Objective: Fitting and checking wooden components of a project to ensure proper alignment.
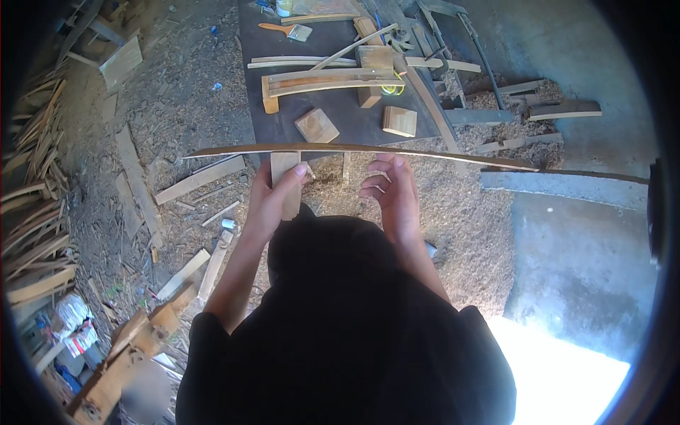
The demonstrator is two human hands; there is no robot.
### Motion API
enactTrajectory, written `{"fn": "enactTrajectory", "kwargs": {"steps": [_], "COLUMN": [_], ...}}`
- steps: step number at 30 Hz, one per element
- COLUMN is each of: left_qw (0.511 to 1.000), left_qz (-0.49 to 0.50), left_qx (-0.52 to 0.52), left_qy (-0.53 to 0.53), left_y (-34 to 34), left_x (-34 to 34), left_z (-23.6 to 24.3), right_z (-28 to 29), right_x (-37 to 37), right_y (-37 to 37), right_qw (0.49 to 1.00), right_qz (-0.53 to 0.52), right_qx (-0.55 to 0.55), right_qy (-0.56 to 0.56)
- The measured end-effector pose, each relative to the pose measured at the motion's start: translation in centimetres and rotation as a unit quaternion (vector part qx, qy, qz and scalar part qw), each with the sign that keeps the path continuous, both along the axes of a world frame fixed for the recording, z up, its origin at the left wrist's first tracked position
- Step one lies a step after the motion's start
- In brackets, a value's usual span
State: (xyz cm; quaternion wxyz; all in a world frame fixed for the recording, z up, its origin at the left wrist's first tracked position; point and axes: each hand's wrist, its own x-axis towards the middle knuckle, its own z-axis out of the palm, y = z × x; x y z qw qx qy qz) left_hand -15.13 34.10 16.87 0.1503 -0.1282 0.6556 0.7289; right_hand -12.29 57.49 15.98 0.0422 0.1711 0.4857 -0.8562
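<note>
My left hand [273,195] is closed round a short flat piece of wood [286,164], its thumb across the face. The top end of that piece meets a long, thin wooden strip [340,148], which runs crosswise in front of me. My right hand [395,188] has its fingers curled, with thumb and fingertips at the underside of the strip, apparently gripping its near edge. Just beyond the strip, two wooden blocks [317,125] [399,121] lie on a dark table [283,131]. Behind them stands a curved wooden piece [333,83] with a block at its left end.
A paintbrush [287,31] and several strips are farther back on the table. Wood shavings [453,234] and offcuts [185,273] cover the floor. Stacked wood [42,248] stands at the left. A concrete ledge [567,190] juts in at the right.
</note>
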Motion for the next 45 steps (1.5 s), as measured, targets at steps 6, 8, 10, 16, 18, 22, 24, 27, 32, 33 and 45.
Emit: {"fn": "enactTrajectory", "kwargs": {"steps": [6,8,10,16,18,22,24,27,32,33,45], "left_qw": [0.994,0.991,0.990,0.993,0.993,0.988,0.972,0.943,0.838,0.803,0.862], "left_qz": [0.094,0.119,0.128,0.111,0.105,0.048,0.040,0.011,-0.032,-0.049,0.316], "left_qx": [0.051,0.041,0.042,0.008,0.019,0.121,0.218,0.318,0.495,0.518,0.185], "left_qy": [-0.040,-0.039,-0.035,0.027,0.045,0.083,0.083,0.095,0.226,0.290,0.350], "left_y": [5.6,6.6,7.1,8.0,8.0,5.8,4.2,1.6,-3.6,-4.5,-16.7], "left_x": [6.9,8.6,10.2,12.9,13.4,14.2,15.0,15.9,14.7,14.1,14.9], "left_z": [1.2,1.7,2.1,3.2,3.3,3.2,2.7,2.8,5.4,6.3,7.6], "right_z": [-0.1,-0.1,1.2,2.2,1.4,3.1,4.9,8.0,13.9,14.4,20.9], "right_x": [3.4,3.8,3.7,3.0,3.3,4.7,5.1,4.4,-1.0,-3.5,-7.8], "right_y": [6.2,8.4,9.7,10.6,10.5,9.2,8.2,5.3,-3.9,-6.5,-19.4], "right_qw": [1.000,0.999,0.998,0.985,0.989,0.987,0.985,0.979,0.973,0.964,0.841], "right_qz": [-0.001,0.002,0.006,-0.059,-0.060,-0.103,-0.107,-0.118,0.045,0.107,0.361], "right_qx": [0.011,-0.039,-0.056,-0.154,-0.135,-0.109,-0.100,-0.089,-0.083,-0.096,0.224], "right_qy": [-0.015,-0.006,0.007,-0.050,0.002,0.057,0.089,0.138,0.210,0.223,0.336]}}
